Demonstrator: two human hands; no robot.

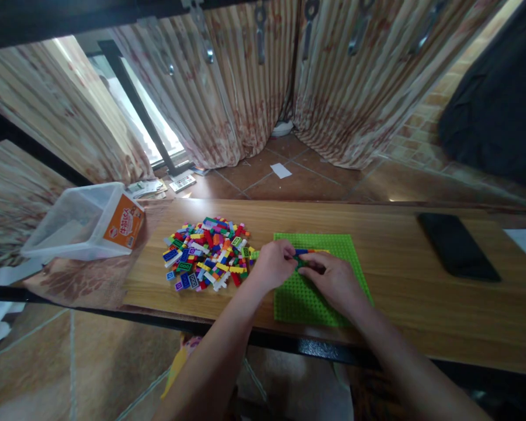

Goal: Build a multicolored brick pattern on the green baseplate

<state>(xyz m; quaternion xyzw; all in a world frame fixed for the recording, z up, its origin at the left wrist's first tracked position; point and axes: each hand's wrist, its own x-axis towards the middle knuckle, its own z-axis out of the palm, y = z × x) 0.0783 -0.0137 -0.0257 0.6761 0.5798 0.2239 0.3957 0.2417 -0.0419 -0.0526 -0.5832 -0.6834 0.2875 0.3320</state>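
Note:
A bright green studded baseplate lies on the wooden table, with both of my hands over its upper part. My left hand is closed, fingertips bent down beside the bricks; what it grips is hidden. Thumb and fingers of my right hand pinch around a dark green toy brick, which sits between the two hands. Just behind it, a row with a blue brick and orange and yellow pieces runs along the plate, partly covered by my fingers. Left of my left hand spreads a pile of mixed toy bricks.
At the far left stands a clear plastic bin with an orange label. A black phone-like slab lies on the table's right side. Pleated curtains hang behind the table, and a dark table edge runs along the front.

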